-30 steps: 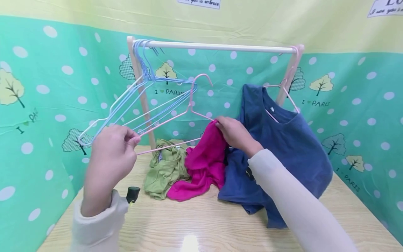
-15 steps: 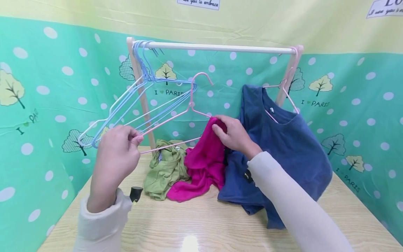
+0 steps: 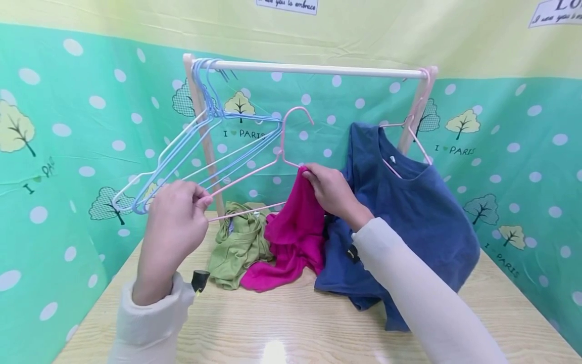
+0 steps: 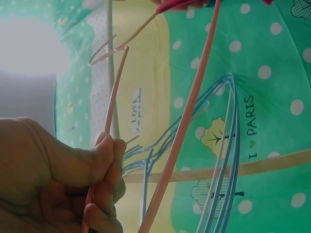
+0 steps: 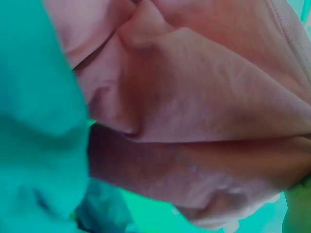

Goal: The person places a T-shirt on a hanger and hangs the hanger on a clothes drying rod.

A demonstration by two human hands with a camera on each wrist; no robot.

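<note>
Hanger (image 3: 245,177) now deeper in magenta cloth (image 3: 293,232)
Left hand (image 3: 178,215) pinches wire; right hand (image 3: 331,191) grips cloth, closer to the hook (image 3: 297,108).

Yellow-and-green dotted fabric (image 3: 495,121) hangs behind a wood-grain table (image 3: 245,326).
</note>
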